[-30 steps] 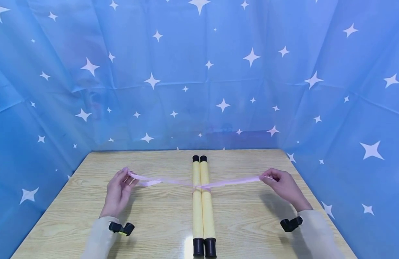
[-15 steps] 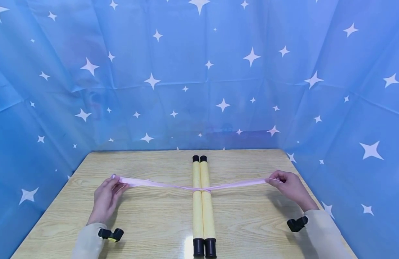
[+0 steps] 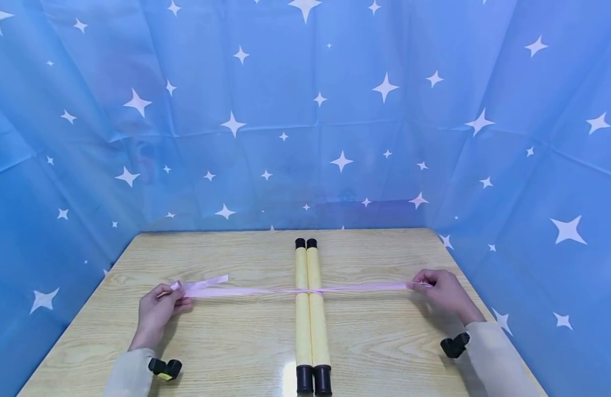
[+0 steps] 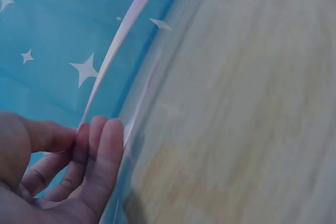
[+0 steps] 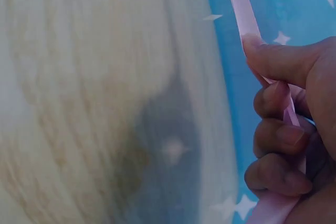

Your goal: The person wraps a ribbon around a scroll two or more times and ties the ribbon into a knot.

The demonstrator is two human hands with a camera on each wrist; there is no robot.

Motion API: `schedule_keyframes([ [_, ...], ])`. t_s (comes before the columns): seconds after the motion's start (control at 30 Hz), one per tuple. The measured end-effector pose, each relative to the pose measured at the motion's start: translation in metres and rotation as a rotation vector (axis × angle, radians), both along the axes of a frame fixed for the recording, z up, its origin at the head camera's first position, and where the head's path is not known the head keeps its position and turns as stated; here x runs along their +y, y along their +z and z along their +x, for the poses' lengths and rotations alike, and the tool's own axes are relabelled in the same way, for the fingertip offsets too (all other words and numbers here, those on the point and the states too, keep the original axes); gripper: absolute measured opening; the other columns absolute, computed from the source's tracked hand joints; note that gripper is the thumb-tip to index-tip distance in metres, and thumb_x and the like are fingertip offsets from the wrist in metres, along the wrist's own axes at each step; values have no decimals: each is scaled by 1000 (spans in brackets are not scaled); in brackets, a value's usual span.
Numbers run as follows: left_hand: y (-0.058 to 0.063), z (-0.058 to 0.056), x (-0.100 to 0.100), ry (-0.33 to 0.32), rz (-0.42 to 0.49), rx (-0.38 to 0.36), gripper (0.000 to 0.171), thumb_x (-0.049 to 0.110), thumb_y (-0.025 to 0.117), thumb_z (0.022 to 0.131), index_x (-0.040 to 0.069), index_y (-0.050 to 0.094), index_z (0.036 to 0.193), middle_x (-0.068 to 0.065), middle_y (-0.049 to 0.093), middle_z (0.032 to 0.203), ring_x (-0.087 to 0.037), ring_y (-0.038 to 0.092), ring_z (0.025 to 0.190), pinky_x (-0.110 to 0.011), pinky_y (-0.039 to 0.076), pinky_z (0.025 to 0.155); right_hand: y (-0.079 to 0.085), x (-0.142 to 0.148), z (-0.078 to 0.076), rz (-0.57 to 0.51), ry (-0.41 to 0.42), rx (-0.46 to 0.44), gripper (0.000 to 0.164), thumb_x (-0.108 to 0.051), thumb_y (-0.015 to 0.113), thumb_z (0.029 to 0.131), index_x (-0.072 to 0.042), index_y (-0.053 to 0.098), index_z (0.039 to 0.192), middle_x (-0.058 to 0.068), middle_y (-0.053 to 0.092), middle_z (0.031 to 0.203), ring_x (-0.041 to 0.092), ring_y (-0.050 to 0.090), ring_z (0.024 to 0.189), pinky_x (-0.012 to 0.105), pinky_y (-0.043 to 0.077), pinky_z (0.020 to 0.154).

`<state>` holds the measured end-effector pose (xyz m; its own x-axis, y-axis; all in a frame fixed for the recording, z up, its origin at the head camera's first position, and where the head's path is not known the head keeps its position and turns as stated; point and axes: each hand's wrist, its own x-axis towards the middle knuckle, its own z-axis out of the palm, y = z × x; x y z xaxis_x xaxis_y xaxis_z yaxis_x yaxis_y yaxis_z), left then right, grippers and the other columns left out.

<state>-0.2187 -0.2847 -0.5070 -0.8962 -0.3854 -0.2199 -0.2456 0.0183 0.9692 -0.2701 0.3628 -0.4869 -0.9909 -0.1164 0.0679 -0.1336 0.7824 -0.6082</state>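
Two pale yellow rods (image 3: 302, 331) with black end caps lie side by side along the middle of the table. A pink ribbon (image 3: 366, 287) runs around both rods and stretches out level to either side. At the left, my left hand (image 3: 155, 313) pinches one length between thumb and fingertips, and a loose tail juts from it toward the rods. My right hand (image 3: 445, 292) pinches the other length; in the right wrist view the ribbon (image 5: 243, 6) passes under the thumb and through the curled fingers. Whether there is a knot at the rods is too small to tell.
The wooden table (image 3: 236, 342) has a blue curtain (image 3: 305, 127) with white stars behind it and along both sides. A small black camera (image 3: 165, 369) is strapped at the left wrist, and another black camera (image 3: 455, 345) at the right.
Both hands have moved apart, the left one farther out, drawing the ribbon straight and taut across the rods. The hands have also come slightly nearer the front. The rods stay in place.
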Motion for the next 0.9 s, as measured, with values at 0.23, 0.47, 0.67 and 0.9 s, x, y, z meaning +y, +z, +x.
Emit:
schedule_keyframes([
  [0.23,-6,5,-2,-26,-97,-20,16,5,58,102,-6,49,110,0,74,81,-10,74,69,-28,64,68,-11,4,-2,27,28,-4,15,-32,73,96,-21,73,85,-3,54,69,10,43,62,24,35,59],
  [0.47,-3,6,-1,-19,-65,-36,20,8,59,102,-6,51,113,0,75,79,-11,75,70,-29,64,70,-12,7,0,30,17,-23,18,-36,73,95,-20,73,87,-3,50,68,11,42,61,25,34,59],
  [0.67,1,6,-5,26,183,34,9,12,61,103,3,61,104,6,74,83,-9,76,76,-25,63,78,-10,9,1,27,-10,-42,20,-38,73,95,-19,74,90,-2,54,71,12,44,63,25,35,59],
  [0.9,17,11,-27,165,477,133,3,15,68,100,19,68,99,9,73,88,-5,73,83,-21,61,75,-3,23,5,29,-54,-48,27,-43,68,98,-16,73,97,-1,56,71,12,48,60,26,40,55],
])
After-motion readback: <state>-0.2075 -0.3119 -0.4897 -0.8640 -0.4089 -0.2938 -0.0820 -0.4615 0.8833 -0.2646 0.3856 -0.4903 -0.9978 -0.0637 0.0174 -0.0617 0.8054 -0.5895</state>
